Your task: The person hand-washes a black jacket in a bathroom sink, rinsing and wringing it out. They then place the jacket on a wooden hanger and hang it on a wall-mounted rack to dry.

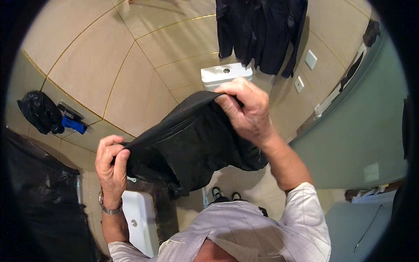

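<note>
A black cloth garment (193, 140) is stretched between my two hands in front of my chest. My left hand (111, 160), with a metal-banded wristwatch (111, 209) below it, pinches the garment's left end between thumb and fingers. Higher up, my right hand (245, 108) grips the upper right edge, its thumb on the near side. The cloth's top edge runs taut from one hand to the other, and the lower part hangs in loose folds. What kind of garment it is, I cannot tell.
A white toilet tank (226, 73) stands beyond the cloth, below dark hanging clothes (262, 32). At lower left is a white basin (140, 222) on a dark counter (167, 213). Frosted glass (356, 140) lines the right. Black plastic (42, 196) and a blue cloth (74, 124) are at left.
</note>
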`<state>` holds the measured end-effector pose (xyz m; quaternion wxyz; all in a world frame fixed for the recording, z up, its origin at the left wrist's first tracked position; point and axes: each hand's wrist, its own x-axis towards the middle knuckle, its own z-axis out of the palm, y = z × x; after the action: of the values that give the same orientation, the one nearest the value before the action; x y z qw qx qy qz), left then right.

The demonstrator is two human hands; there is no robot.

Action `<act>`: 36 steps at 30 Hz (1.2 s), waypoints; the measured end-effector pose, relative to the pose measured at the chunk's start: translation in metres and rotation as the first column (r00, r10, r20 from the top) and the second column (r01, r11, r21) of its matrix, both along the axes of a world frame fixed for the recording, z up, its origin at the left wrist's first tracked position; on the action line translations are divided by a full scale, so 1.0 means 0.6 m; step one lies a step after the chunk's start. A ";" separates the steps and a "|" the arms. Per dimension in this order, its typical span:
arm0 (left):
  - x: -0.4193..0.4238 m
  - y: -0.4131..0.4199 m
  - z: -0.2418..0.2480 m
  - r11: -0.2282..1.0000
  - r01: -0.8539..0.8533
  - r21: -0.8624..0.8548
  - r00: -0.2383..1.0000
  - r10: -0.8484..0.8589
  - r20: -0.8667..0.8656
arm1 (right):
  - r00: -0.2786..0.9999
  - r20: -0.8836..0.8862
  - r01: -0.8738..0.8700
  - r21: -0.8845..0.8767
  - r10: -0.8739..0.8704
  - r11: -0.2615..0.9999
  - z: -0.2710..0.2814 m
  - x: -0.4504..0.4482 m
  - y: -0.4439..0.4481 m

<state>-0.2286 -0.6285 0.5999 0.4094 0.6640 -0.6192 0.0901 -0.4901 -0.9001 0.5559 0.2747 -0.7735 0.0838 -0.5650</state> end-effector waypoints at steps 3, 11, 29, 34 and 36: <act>0.044 -0.011 -0.030 0.985 0.015 -0.172 0.972 -0.055 -0.228 | 0.803 -0.472 -0.427 -0.029 0.364 0.904 -0.045 0.028 0.005; 0.059 -0.034 -0.103 0.962 0.196 -0.189 0.844 -0.263 -0.467 | 0.938 -0.326 0.089 -0.104 -0.118 0.991 -0.020 0.081 0.018; 0.091 0.014 -0.032 0.860 0.322 0.395 0.793 -0.018 -0.609 | 0.470 -0.650 -0.435 0.418 0.597 0.798 0.040 0.175 -0.109; 0.038 -0.026 0.016 0.997 0.081 -0.006 0.647 -0.057 -0.760 | 0.724 -0.464 -0.494 0.167 0.510 0.853 0.107 0.224 -0.251; 0.019 -0.047 0.031 0.999 0.027 -0.016 0.694 -0.031 -0.720 | 0.959 -0.194 -0.218 -0.040 0.206 0.975 0.169 0.262 -0.329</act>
<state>-0.2173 -0.6569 0.6186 0.6218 0.6356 -0.4199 -0.1819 -0.3330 -1.0972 0.6575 0.3008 -0.8360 0.0088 -0.4588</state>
